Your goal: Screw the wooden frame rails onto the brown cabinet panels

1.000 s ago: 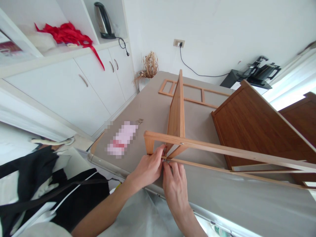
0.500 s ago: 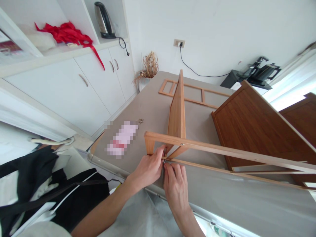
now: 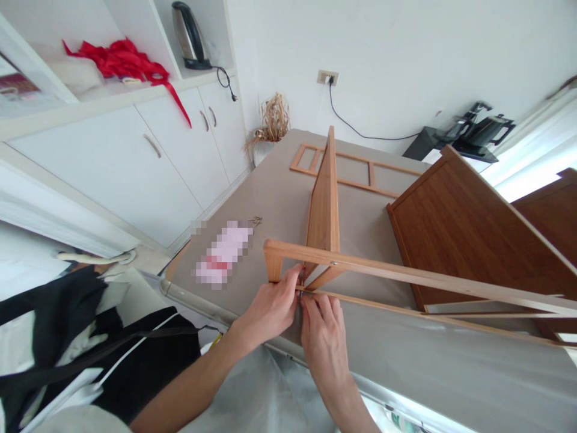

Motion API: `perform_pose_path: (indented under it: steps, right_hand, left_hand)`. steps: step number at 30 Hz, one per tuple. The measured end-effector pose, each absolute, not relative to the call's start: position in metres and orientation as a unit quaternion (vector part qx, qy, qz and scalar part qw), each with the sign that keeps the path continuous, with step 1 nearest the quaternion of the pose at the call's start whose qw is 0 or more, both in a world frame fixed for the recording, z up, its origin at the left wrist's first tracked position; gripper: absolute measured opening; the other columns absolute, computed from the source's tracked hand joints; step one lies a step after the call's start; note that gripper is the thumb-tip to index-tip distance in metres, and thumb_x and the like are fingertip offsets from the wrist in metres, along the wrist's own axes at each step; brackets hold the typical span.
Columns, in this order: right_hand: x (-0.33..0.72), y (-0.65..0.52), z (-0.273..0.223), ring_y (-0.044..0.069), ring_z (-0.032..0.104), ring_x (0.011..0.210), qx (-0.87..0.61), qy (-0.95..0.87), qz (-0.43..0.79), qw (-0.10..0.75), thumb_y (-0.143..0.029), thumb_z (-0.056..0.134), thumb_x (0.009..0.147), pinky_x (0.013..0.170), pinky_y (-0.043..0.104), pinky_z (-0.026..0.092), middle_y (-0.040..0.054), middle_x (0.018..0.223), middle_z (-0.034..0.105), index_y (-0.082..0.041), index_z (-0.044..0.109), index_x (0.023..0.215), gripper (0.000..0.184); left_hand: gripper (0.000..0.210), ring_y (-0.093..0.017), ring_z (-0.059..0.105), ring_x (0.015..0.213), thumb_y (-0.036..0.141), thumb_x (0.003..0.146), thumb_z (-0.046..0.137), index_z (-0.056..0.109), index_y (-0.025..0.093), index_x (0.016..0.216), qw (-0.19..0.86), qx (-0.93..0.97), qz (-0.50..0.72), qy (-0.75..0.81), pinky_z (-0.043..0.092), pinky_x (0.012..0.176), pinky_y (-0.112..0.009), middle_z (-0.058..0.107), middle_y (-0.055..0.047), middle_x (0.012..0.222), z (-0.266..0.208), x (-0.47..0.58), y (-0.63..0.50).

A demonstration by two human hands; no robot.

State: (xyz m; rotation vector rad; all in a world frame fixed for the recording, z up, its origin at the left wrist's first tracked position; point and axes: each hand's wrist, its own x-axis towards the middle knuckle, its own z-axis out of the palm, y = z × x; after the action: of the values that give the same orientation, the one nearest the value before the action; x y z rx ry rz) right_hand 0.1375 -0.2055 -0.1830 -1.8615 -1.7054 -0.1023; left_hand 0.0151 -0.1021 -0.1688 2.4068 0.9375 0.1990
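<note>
A light wooden ladder-like frame (image 3: pixel 406 269) stands on its long edge along the near side of the table. A wooden shelf panel (image 3: pixel 322 210) is upright and meets it at right angles. My left hand (image 3: pixel 273 305) is closed round the frame's lower rail (image 3: pixel 351 299) where the panel's lower corner meets it. Close beside it, my right hand (image 3: pixel 325 334) pinches a small metal piece (image 3: pixel 301 293) against the rail's outer face. Fingers mostly cover that piece, so its kind is unclear. A metal fastener head (image 3: pixel 333 263) shows in the upper rail.
Several small screws (image 3: pixel 256 221) lie beside a blurred pink packet (image 3: pixel 225 252) on the grey table (image 3: pixel 383 376). Another ladder-like frame (image 3: pixel 372 174) lies flat at the back. Larger brown panels (image 3: pixel 473 240) stand at the right. Black cloth (image 3: pixel 148 355) hangs below left.
My right hand has shifted slightly to the right and turned a little at the rail. The left hand, frame and panel stay practically where they were.
</note>
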Motion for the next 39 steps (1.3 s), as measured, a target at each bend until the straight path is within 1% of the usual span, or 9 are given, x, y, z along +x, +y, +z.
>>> perform_pose_path:
  steps: [3, 7, 10, 15, 23, 28, 32, 35, 39]
  right_hand:
    - [0.137, -0.205, -0.18, 0.024, 0.054, 0.09, -0.702, -0.65, -0.042, 0.289, -0.007, 0.047, 0.103, 0.078, 0.038, 0.043, 0.0065, 0.098, 0.066, -0.02, 0.065, 0.104, 0.023]
    - [0.137, -0.204, -0.176, 0.025, 0.053, 0.091, -0.703, -0.654, -0.042, 0.276, -0.004, 0.049, 0.1, 0.077, 0.038, 0.041, 0.0062, 0.096, 0.065, -0.021, 0.064, 0.099, 0.023]
    - [0.138, -0.203, -0.175, 0.025, 0.052, 0.091, -0.704, -0.653, -0.042, 0.276, -0.003, 0.05, 0.1, 0.077, 0.038, 0.041, 0.0066, 0.096, 0.065, -0.02, 0.064, 0.098, 0.022]
    - [0.138, -0.202, -0.176, 0.024, 0.053, 0.09, -0.701, -0.651, -0.038, 0.288, -0.004, 0.05, 0.101, 0.076, 0.038, 0.042, 0.0064, 0.097, 0.066, -0.019, 0.065, 0.1, 0.02]
    - [0.138, -0.199, -0.178, 0.022, 0.055, 0.087, -0.691, -0.649, -0.013, 0.318, -0.007, 0.049, 0.103, 0.08, 0.038, 0.049, 0.0058, 0.097, 0.065, -0.02, 0.066, 0.102, 0.021]
    - [0.144, -0.202, -0.182, 0.021, 0.057, 0.093, -0.678, -0.652, -0.001, 0.341, -0.008, 0.05, 0.103, 0.085, 0.037, 0.054, 0.0063, 0.098, 0.064, -0.019, 0.064, 0.102, 0.019]
    - [0.145, -0.205, -0.187, 0.02, 0.057, 0.091, -0.674, -0.648, 0.004, 0.355, -0.007, 0.051, 0.103, 0.084, 0.036, 0.055, 0.005, 0.097, 0.063, -0.02, 0.064, 0.104, 0.018]
    - [0.144, -0.206, -0.189, 0.02, 0.057, 0.091, -0.672, -0.645, 0.006, 0.364, -0.007, 0.051, 0.103, 0.084, 0.036, 0.055, 0.0047, 0.096, 0.064, -0.02, 0.064, 0.105, 0.019]
    - [0.145, -0.206, -0.191, 0.02, 0.057, 0.093, -0.667, -0.646, 0.011, 0.372, -0.008, 0.051, 0.104, 0.086, 0.037, 0.055, 0.0048, 0.097, 0.065, -0.02, 0.066, 0.107, 0.02]
  left_hand:
    - [0.049, -0.029, 0.074, 0.114, 0.013, 0.102, 0.037, 0.022, 0.023, 0.147, 0.272, 0.894, 0.073, 0.347, 0.06, 0.082, -0.04, 0.066, -0.01, 0.139, -0.169, 0.015, -0.101]
    - [0.05, -0.029, 0.074, 0.114, 0.013, 0.101, 0.038, 0.021, 0.022, 0.147, 0.272, 0.896, 0.072, 0.344, 0.06, 0.081, -0.039, 0.067, -0.01, 0.136, -0.168, 0.015, -0.101]
    - [0.051, -0.03, 0.074, 0.115, 0.012, 0.1, 0.037, 0.02, 0.022, 0.147, 0.269, 0.897, 0.07, 0.345, 0.06, 0.08, -0.04, 0.068, -0.011, 0.132, -0.168, 0.016, -0.102]
    - [0.048, -0.03, 0.074, 0.115, 0.011, 0.1, 0.037, 0.024, 0.023, 0.144, 0.266, 0.897, 0.069, 0.346, 0.06, 0.081, -0.04, 0.067, -0.012, 0.135, -0.167, 0.016, -0.102]
    - [0.053, -0.029, 0.073, 0.119, 0.009, 0.099, 0.036, 0.022, 0.022, 0.148, 0.27, 0.896, 0.069, 0.345, 0.06, 0.083, -0.04, 0.068, -0.011, 0.134, -0.17, 0.015, -0.102]
    - [0.051, -0.029, 0.071, 0.121, 0.011, 0.101, 0.038, 0.024, 0.022, 0.149, 0.27, 0.893, 0.07, 0.353, 0.06, 0.087, -0.04, 0.066, -0.014, 0.137, -0.171, 0.015, -0.103]
    - [0.046, -0.029, 0.073, 0.116, 0.013, 0.102, 0.037, 0.026, 0.022, 0.147, 0.268, 0.892, 0.068, 0.358, 0.06, 0.083, -0.04, 0.066, -0.013, 0.136, -0.17, 0.016, -0.103]
    - [0.045, -0.029, 0.073, 0.117, 0.012, 0.102, 0.038, 0.027, 0.023, 0.144, 0.266, 0.893, 0.068, 0.357, 0.06, 0.083, -0.04, 0.066, -0.012, 0.137, -0.17, 0.016, -0.103]
    - [0.049, -0.028, 0.072, 0.119, 0.013, 0.103, 0.038, 0.022, 0.023, 0.148, 0.265, 0.893, 0.07, 0.356, 0.06, 0.084, -0.04, 0.065, -0.011, 0.14, -0.171, 0.015, -0.103]
